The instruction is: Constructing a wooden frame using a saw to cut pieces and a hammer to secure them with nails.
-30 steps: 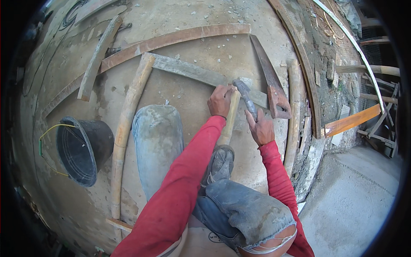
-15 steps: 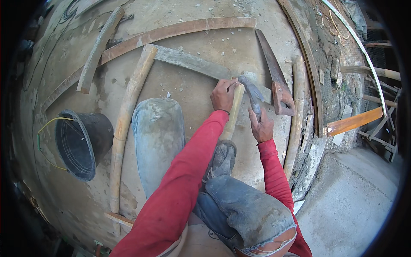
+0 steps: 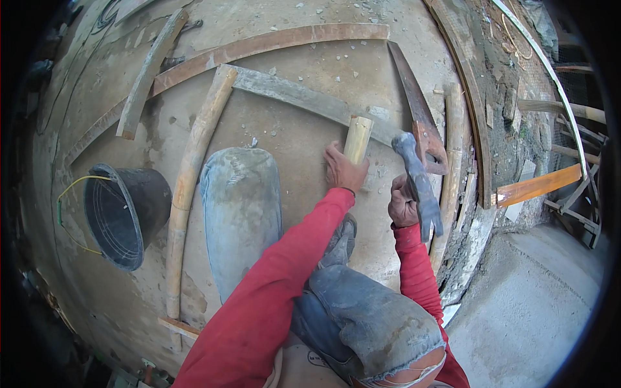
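Near the frame's centre, the short bamboo piece [image 3: 357, 138] stands on the grey plank [image 3: 304, 97] — it looks stiff, light and smooth, best gripped low on its shaft. The left hand [image 3: 341, 169] is closed around its base. The right hand [image 3: 402, 205] is clenched on the hammer [image 3: 419, 184] — likely head-heavy.

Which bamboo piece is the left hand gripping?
The short bamboo stub in the left hand; the long bamboo pole lies untouched beside the bucket.
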Action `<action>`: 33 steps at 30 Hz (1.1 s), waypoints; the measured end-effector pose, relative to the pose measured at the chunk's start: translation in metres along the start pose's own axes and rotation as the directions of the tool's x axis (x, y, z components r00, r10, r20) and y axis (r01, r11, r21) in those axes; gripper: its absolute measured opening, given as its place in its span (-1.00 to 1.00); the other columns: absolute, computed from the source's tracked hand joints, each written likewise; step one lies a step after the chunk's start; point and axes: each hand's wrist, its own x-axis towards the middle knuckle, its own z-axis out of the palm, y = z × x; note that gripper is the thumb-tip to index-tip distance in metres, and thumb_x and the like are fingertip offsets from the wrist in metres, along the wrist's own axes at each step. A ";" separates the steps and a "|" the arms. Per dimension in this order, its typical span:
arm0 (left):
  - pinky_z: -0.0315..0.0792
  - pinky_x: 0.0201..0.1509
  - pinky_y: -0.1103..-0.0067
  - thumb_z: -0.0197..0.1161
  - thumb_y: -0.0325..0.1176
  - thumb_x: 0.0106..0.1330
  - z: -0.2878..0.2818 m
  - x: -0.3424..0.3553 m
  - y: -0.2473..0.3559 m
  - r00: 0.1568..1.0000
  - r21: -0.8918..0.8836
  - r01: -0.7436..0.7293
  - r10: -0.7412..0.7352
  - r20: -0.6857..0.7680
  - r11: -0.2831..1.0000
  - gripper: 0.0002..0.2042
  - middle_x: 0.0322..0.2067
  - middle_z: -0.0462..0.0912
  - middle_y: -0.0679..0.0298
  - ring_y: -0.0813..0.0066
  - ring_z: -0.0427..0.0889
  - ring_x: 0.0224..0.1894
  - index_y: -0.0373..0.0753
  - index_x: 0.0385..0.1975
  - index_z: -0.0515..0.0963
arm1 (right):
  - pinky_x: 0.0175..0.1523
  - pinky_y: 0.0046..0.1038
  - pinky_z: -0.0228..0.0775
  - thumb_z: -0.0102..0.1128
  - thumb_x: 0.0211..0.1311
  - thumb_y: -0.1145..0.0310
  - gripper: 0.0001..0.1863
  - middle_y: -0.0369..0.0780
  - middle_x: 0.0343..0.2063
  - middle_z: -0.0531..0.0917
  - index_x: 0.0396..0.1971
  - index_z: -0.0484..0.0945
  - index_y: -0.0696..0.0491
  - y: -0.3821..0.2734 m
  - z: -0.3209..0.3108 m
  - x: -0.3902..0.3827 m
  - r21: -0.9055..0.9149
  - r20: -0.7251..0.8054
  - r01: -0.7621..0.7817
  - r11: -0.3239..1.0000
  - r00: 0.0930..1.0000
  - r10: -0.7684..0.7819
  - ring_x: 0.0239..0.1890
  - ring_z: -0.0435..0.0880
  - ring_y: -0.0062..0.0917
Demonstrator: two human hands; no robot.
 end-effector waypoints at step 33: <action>0.51 0.10 0.11 0.46 0.01 0.03 0.000 0.012 0.004 0.880 0.279 0.242 -0.331 0.341 0.929 -0.29 -0.07 0.66 -0.13 -0.15 0.65 0.01 -0.21 0.13 0.36 | -0.37 -0.30 0.46 0.11 0.40 0.16 -0.76 -0.12 -0.50 0.70 -0.37 0.55 0.01 0.020 0.016 -0.011 0.100 -0.190 0.075 0.992 0.980 -0.055 -0.56 0.63 -0.31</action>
